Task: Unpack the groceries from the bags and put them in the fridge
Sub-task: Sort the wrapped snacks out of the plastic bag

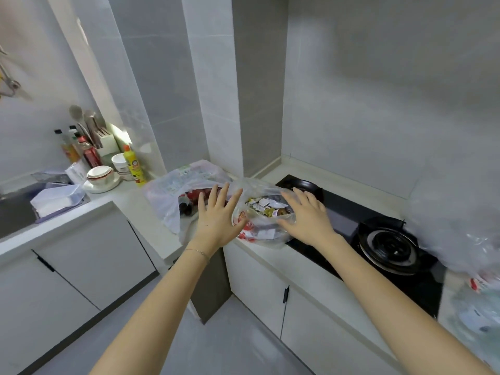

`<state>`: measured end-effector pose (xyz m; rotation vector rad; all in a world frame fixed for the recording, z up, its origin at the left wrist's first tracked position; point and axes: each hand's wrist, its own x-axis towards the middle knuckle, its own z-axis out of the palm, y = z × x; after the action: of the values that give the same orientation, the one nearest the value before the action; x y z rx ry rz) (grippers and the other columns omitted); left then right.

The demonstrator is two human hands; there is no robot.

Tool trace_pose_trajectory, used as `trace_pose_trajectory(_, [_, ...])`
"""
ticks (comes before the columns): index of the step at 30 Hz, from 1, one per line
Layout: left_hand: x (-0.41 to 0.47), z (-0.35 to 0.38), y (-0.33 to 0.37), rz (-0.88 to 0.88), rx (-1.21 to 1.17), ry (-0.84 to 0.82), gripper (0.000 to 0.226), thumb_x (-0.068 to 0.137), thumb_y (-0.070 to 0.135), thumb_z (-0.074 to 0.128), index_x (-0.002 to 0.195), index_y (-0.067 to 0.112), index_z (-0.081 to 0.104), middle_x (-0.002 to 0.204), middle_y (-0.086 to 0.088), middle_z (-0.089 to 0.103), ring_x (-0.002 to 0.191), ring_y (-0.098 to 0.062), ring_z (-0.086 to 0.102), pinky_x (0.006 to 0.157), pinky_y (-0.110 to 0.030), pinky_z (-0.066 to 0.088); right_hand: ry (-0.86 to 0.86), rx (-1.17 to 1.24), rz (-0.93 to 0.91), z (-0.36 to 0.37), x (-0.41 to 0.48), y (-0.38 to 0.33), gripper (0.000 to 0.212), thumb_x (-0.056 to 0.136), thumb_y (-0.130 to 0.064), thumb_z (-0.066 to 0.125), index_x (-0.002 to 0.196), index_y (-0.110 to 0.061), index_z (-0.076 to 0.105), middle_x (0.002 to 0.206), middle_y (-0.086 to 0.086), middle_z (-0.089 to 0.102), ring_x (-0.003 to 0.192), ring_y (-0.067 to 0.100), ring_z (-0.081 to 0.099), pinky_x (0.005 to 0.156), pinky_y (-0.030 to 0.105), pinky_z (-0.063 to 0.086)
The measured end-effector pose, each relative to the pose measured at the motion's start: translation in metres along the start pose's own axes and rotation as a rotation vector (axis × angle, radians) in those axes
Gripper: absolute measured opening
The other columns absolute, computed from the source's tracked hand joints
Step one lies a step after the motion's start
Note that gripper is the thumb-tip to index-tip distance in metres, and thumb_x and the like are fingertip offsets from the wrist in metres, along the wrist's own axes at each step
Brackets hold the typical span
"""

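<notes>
Two clear plastic grocery bags sit in the counter corner. The left bag [167, 190] shows dark bottles and red items inside. The right bag [259, 226], with red print, holds small packets and jars. My left hand [216, 217] is spread with straight fingers between the two bags, at the right bag's left side. My right hand [305, 215] is spread flat at that bag's right side, over its open mouth. Neither hand grips anything. No fridge is in view.
A black gas hob [389, 244] with two burners lies right of the bags. Another plastic bag [465, 239] bulges at the far right. Bowls [100, 175], a yellow bottle [134, 166], sauce bottles and a knife block crowd the left counter beside the sink [13, 212]. Cabinets stand below.
</notes>
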<state>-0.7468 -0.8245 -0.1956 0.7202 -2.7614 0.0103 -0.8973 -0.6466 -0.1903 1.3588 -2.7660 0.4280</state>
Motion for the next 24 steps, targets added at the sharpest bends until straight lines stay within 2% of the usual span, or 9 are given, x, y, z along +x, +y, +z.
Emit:
trace_pose_trajectory(2, [0.019,0.016,-0.005,0.012,-0.011,-0.049,0.070,0.094,0.062,0.036,0.154,0.036,0.010,0.163,-0.003,0.006,0.150,-0.026,-0.003,0.117,-0.053,-0.008,-0.031,0.001,0.021,0.012,0.015,0.006,0.070,0.094,-0.054,0.046,0.153,-0.033,0.015,0.162,0.002,0.010,0.147,0.027,0.006,0.118,0.047,0.010])
trace_pose_trajectory(6, [0.057,0.050,-0.012,0.023,-0.054,-0.093,0.085,0.077,0.071,0.007,0.154,0.035,0.014,0.163,-0.004,0.007,0.150,-0.028,-0.001,0.117,-0.054,-0.004,-0.071,0.002,0.060,0.036,0.050,0.020,0.073,0.093,-0.056,0.047,0.153,-0.031,0.014,0.161,0.000,0.010,0.148,0.029,0.006,0.118,0.049,0.013])
trace_pose_trajectory(8, [0.076,0.068,-0.013,0.034,-0.057,-0.132,0.091,0.072,0.071,0.002,0.154,0.034,0.015,0.163,-0.005,0.005,0.150,-0.029,-0.001,0.117,-0.055,-0.003,-0.066,0.016,0.067,0.046,0.069,0.026,0.073,0.092,-0.054,0.050,0.153,-0.029,0.018,0.160,0.000,0.015,0.147,0.028,0.010,0.117,0.048,0.017])
trace_pose_trajectory(10, [0.093,0.086,-0.012,0.040,-0.039,-0.176,0.089,0.074,0.072,0.006,0.154,0.033,0.013,0.164,-0.005,0.003,0.150,-0.029,-0.003,0.117,-0.054,-0.004,-0.048,0.038,0.068,0.057,0.091,0.034,0.071,0.091,-0.050,0.054,0.151,-0.027,0.024,0.157,0.000,0.023,0.145,0.025,0.017,0.115,0.045,0.021])
trace_pose_trajectory(14, [0.130,0.121,-0.011,0.039,-0.041,-0.253,0.072,0.093,0.063,0.036,0.154,0.034,0.009,0.164,-0.002,-0.002,0.150,-0.028,-0.008,0.117,-0.053,-0.006,-0.056,0.067,0.066,0.080,0.127,0.054,0.067,0.091,-0.048,0.055,0.149,-0.027,0.030,0.155,-0.001,0.029,0.143,0.023,0.022,0.113,0.042,0.024])
trace_pose_trajectory(21, [0.186,0.169,-0.009,0.041,-0.055,-0.320,0.071,0.096,0.060,0.036,0.155,0.031,0.009,0.164,-0.003,-0.003,0.149,-0.026,-0.012,0.117,-0.049,-0.010,-0.180,0.093,0.027,0.116,0.182,0.092,0.066,0.092,-0.044,0.056,0.149,-0.027,0.030,0.153,-0.003,0.033,0.143,0.020,0.024,0.115,0.039,0.022])
trace_pose_trajectory(24, [0.198,0.186,-0.015,0.041,-0.101,-0.339,0.068,0.097,0.055,0.040,0.154,0.027,0.015,0.163,-0.004,0.001,0.150,-0.027,-0.010,0.119,-0.047,-0.008,-0.222,0.093,0.015,0.128,0.201,0.101,0.065,0.092,-0.041,0.055,0.149,-0.027,0.030,0.153,-0.003,0.033,0.142,0.021,0.024,0.115,0.039,0.022])
